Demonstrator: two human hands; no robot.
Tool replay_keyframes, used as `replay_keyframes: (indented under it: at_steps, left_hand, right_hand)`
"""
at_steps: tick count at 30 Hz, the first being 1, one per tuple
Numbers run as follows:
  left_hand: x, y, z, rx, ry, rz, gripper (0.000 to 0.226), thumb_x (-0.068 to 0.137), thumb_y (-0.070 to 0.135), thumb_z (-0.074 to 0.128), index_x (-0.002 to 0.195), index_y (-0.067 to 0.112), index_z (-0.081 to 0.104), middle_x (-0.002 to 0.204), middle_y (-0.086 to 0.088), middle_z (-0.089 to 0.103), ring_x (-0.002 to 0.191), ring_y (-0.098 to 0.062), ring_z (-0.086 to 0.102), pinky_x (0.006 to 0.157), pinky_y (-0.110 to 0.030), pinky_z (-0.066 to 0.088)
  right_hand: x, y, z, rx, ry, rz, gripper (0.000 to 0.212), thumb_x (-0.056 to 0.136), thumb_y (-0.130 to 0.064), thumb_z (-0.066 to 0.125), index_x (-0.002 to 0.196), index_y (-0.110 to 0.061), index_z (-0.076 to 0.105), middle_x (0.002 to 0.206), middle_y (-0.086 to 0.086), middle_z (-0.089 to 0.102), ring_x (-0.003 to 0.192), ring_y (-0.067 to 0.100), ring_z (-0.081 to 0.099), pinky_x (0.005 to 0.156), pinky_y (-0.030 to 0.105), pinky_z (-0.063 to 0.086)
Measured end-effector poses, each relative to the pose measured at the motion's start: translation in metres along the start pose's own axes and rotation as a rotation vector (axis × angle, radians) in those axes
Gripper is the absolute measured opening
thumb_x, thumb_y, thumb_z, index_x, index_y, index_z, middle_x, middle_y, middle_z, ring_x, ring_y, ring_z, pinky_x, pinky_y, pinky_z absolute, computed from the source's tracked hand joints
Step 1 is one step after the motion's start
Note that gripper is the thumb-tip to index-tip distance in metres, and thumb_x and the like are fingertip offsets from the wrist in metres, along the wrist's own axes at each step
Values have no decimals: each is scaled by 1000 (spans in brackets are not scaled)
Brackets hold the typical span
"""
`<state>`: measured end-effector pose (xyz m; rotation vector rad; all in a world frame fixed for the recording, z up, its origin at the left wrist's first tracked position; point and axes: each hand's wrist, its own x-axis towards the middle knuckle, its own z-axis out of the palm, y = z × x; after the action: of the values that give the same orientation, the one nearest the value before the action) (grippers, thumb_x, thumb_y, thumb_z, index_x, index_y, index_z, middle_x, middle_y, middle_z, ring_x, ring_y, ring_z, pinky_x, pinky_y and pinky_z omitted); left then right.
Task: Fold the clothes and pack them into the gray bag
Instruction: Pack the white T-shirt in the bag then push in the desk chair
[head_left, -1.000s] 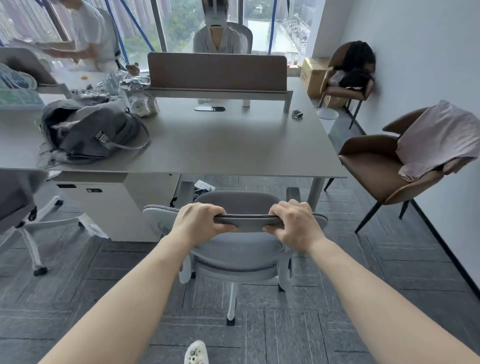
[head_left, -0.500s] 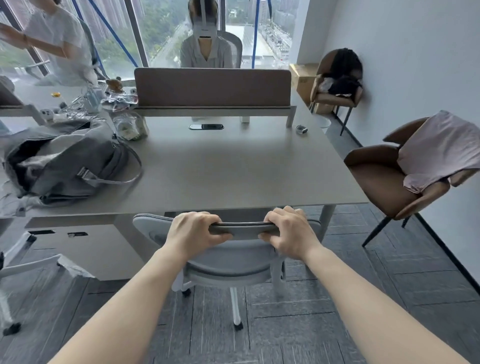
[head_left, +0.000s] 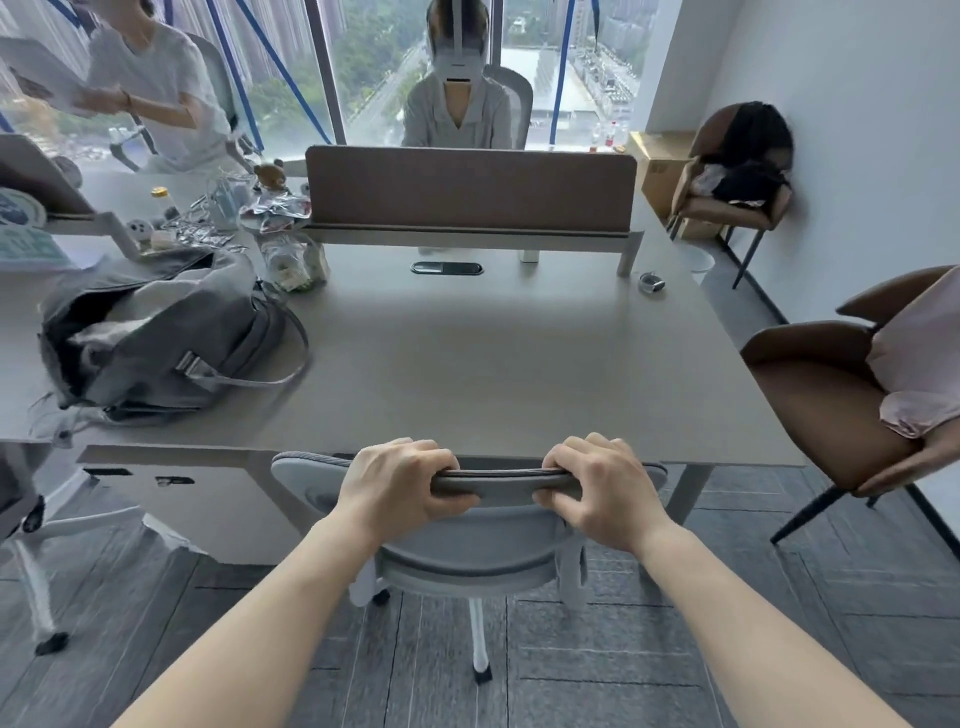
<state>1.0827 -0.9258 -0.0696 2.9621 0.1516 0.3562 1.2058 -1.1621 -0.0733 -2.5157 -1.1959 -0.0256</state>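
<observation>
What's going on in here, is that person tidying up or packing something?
Right now the person grips the top of a gray office chair with both the left hand and the right hand, at the edge of the desk. The gray bag lies open on the desk's left side with something pale inside. A pinkish garment hangs over the brown chair at right, not yet folded.

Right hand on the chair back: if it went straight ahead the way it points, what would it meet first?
Probably the near edge of the desk, just beyond the gray chair's back that the right hand grips; depth is hard to judge.
</observation>
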Motion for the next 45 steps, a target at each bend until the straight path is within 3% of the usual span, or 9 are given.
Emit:
replay_keyframes:
  at_steps: [2,5,11,16,25,31,37,41,45]
  left_hand:
    - [4,-1,-9,-67,-152,-21,57,67,79,41,95,36,66,93,17,65,85,-5,60,72,-25,46]
    - [11,-7,-26,-320,-302,-79,39,77,68,54,97,36,68,89,19,66,82,1,61,77,-26,50]
    - [15,-64,-56,-241,-199,-247,18,90,48,55,96,36,67,88,18,65,85,-5,62,75,-27,49]
    - [-8,-155,-74,-176,-146,-406,22,90,44,54,103,32,67,103,13,67,97,-10,62,80,-29,48]
    - [-66,-354,-113,-141,-36,-639,25,93,39,52,110,28,66,109,6,61,106,-17,58,85,-31,47]
    - [-53,-451,-111,-238,-2,-780,29,93,38,52,116,25,64,114,2,61,108,-20,59,88,-34,48]
    - [-14,-526,-93,-295,-20,-872,35,93,41,52,119,20,61,122,-4,59,112,-24,57,94,-37,47]
    - [17,-571,-87,-309,-23,-955,44,94,42,49,131,18,53,131,-8,51,120,-27,52,101,-40,42]
    - [49,-607,-85,-222,-6,-984,46,96,43,47,137,20,48,137,-9,45,126,-30,44,104,-42,36]
  right_hand:
    - [11,-4,-7,35,-105,-29,49,77,-73,37,90,-32,62,87,-17,60,87,8,47,84,31,37]
    - [39,-24,-13,139,-217,-93,56,81,-73,30,95,-32,65,90,-15,62,90,8,47,86,32,40]
    - [113,-105,-4,94,-265,-194,24,92,-52,52,101,-33,63,97,-15,63,93,11,56,76,29,40]
    - [179,-187,36,52,-312,-189,21,91,-48,52,103,-34,63,100,-13,66,95,13,59,76,30,45]
    - [286,-348,125,124,-333,-83,18,90,-42,50,96,-32,63,94,-13,65,92,15,60,74,31,47]
    - [343,-394,165,217,-327,92,18,90,-41,50,101,-34,62,94,-15,63,92,15,60,77,31,48]
    - [416,-390,204,334,-325,331,45,89,-52,47,131,-35,47,112,-6,66,103,22,60,86,36,49]
    - [461,-384,223,473,-336,537,73,88,-61,46,149,-27,25,139,3,54,123,28,53,98,41,44]
    - [498,-386,237,488,-382,676,94,84,-71,45,154,-22,6,147,7,45,127,30,50,99,43,41]
